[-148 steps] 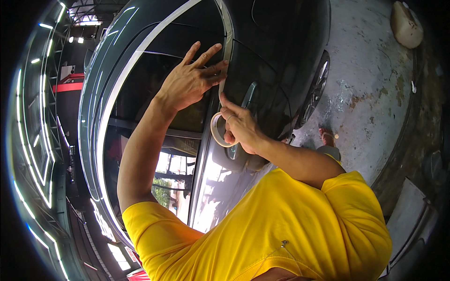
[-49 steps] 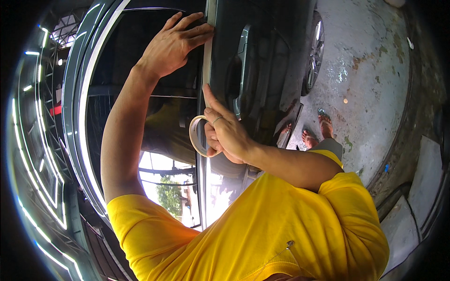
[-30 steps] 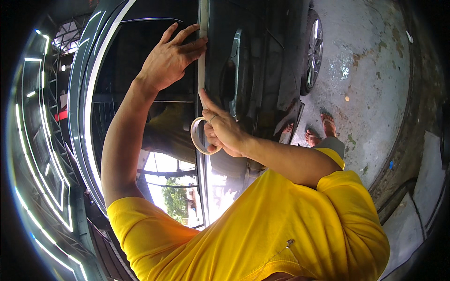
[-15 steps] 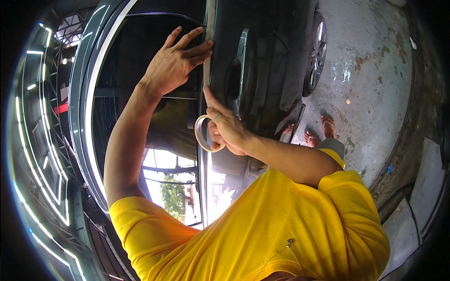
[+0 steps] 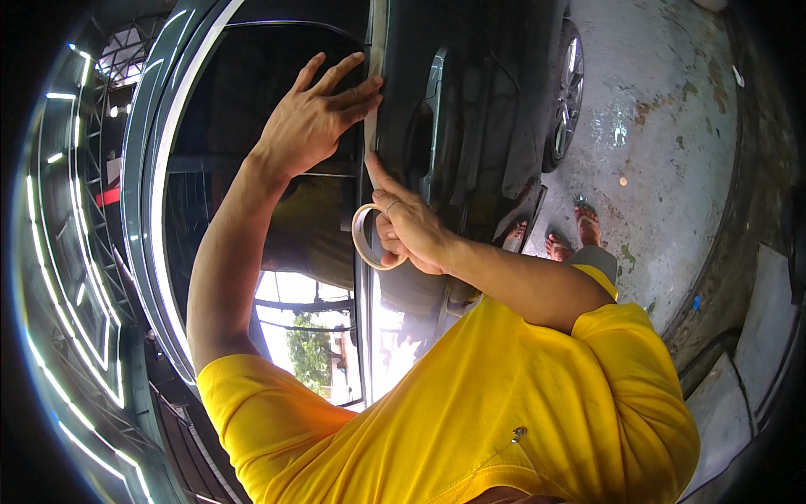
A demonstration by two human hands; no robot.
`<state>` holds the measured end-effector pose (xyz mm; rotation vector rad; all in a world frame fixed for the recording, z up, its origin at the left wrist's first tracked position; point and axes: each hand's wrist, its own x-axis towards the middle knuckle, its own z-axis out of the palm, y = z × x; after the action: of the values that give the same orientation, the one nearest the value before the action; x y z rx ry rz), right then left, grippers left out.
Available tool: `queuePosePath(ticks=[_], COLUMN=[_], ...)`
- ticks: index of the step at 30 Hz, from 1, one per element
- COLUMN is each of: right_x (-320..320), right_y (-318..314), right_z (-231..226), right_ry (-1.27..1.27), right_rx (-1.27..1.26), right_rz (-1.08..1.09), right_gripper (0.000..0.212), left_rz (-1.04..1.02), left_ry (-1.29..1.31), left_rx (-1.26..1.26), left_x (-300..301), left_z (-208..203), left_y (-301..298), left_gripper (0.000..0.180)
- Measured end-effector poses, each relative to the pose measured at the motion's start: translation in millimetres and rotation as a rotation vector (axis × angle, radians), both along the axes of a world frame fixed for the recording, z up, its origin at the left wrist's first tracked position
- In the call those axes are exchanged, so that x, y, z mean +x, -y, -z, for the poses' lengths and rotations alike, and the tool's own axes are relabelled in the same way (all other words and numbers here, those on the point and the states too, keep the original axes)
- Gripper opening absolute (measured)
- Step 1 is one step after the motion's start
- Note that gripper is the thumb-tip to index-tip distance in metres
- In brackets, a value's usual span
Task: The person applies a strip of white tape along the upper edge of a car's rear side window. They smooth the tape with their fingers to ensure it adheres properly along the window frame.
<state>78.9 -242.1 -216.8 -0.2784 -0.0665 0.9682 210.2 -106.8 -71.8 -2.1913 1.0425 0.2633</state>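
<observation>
A strip of pale masking tape (image 5: pixel 379 34) runs along the trim between the side window (image 5: pixel 277 92) and the dark door panel (image 5: pixel 495 109) of a car. My left hand (image 5: pixel 306 122) lies over the window with its fingers spread, two fingertips touching the strip. Lower along the same trim, my right hand (image 5: pixel 411 231) grips a roll of masking tape (image 5: pixel 359 238) in its curled fingers. One outstretched finger of that hand presses at the trim, just below the strip's visible part. The strip's end under this finger is hidden.
A door handle (image 5: pixel 437 101) stands out to the right of the trim. Further right are a wheel (image 5: pixel 568 97) and the stained concrete floor (image 5: pixel 672 126), with my sandalled feet (image 5: pixel 588 223) on it. Pale panels (image 5: pixel 756 328) lie at the far right.
Almost nothing differs. My right hand and the tape roll have shifted very slightly to the right; my left hand stays in place.
</observation>
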Motion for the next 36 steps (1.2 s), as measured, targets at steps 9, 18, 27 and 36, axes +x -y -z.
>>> queuePosePath(ticks=[9, 18, 27, 36], right_x=[-2.1, -3.9, -2.1, -3.5], right_y=[4.8, 9.0, 1.9, -2.0], right_z=[-4.0, -8.4, -3.0, -2.0], right_ry=[0.005, -0.013, -0.010, -0.014], right_rx=[-0.012, -0.030, -0.029, -0.041], right_rz=[-0.005, -0.002, -0.002, 0.006], right_gripper=[0.059, 0.059, 0.060, 0.059], left_rz=[0.001, 0.004, 0.027, -0.019], left_ry=[0.011, 0.019, 0.030, 0.027], left_rx=[0.005, -0.007, 0.013, 0.027], left_x=[-7.0, -4.9, -14.6, -25.9], left_z=[-5.3, -1.6, -3.2, -4.8], left_y=[-3.7, -2.2, 7.8, 7.3], left_gripper=[0.058, 0.068, 0.067, 0.053])
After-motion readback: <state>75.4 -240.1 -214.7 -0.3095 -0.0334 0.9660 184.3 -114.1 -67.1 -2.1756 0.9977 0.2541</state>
